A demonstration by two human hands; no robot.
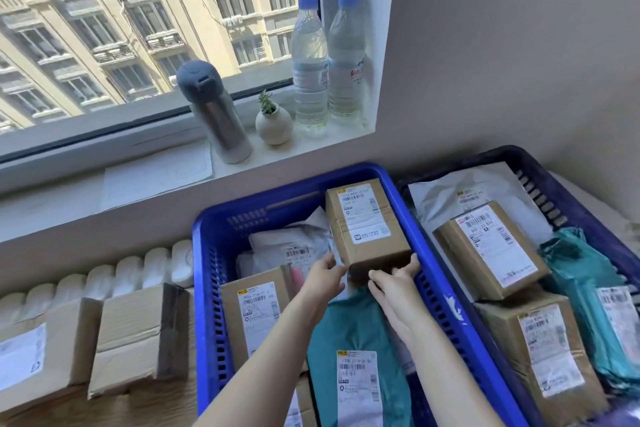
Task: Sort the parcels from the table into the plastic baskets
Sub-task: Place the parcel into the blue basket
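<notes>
A brown cardboard parcel (367, 225) with a white label stands in the far right part of the bright blue basket (207, 253). My left hand (323, 276) holds its near left corner, and my right hand (394, 279) grips its near right corner. Under it lie white mailer bags (294, 243), another labelled box (256, 308) and a teal mailer (356, 357). The dark blue basket (554, 184) to the right holds two labelled boxes (491, 250), a white mailer and teal mailers (581, 281). Two cardboard boxes (138, 336) remain on the wooden table at left.
A white radiator (104, 274) runs behind the table's boxes. On the window sill stand a grey flask (214, 111), a small potted plant (273, 121), two water bottles (325, 62) and a sheet of paper (156, 177). A grey wall closes the right side.
</notes>
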